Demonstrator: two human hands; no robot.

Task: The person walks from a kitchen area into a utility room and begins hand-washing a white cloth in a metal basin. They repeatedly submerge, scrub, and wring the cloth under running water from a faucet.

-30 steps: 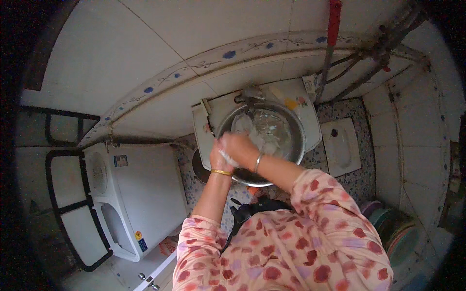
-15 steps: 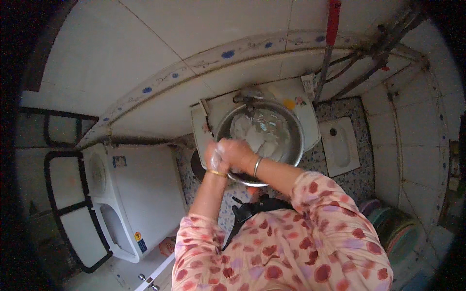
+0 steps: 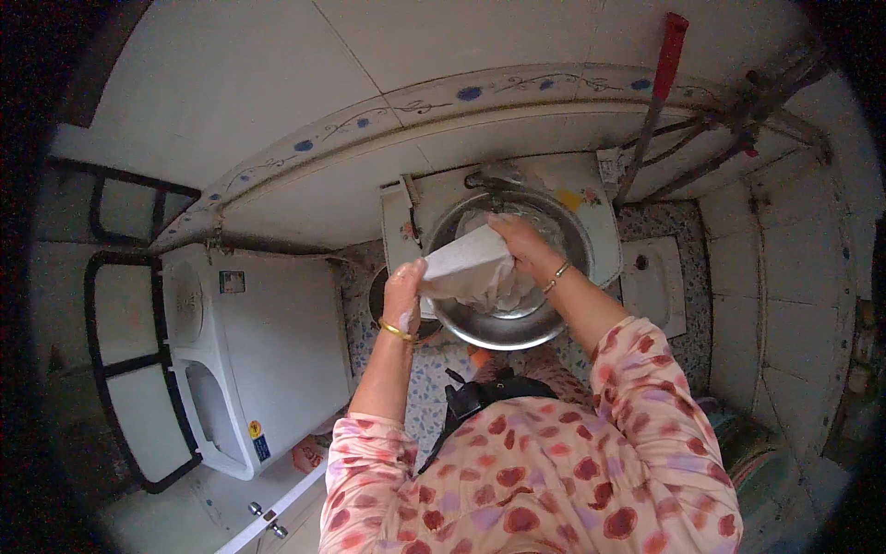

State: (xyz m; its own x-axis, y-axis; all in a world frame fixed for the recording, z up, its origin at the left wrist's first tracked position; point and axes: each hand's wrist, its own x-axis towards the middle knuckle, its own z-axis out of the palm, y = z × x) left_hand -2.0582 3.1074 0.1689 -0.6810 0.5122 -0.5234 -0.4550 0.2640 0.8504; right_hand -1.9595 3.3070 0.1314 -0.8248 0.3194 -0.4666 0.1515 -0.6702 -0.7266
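Note:
A wet white cloth (image 3: 469, 262) is stretched between my two hands above a round metal basin (image 3: 503, 334). My left hand (image 3: 402, 291) grips the cloth's left end, just past the basin's left rim, and some suds show on its wrist. My right hand (image 3: 522, 246) has the other end, over the middle of the basin. Loose folds of the cloth hang down into the basin, and what lies beneath them is partly hidden. Behind the basin's far rim is a tap (image 3: 496, 177).
The basin stands on a white sink counter (image 3: 399, 210) against a tiled wall. To the left is a white washing machine (image 3: 281, 323). A squat toilet (image 3: 653, 291) lies to the right, and a red-handled pole (image 3: 671, 57) leans at the back right.
My hands were close together at the basin's near left, with suds between them. They have moved apart, the right one up and rightward, pulling the white cloth taut.

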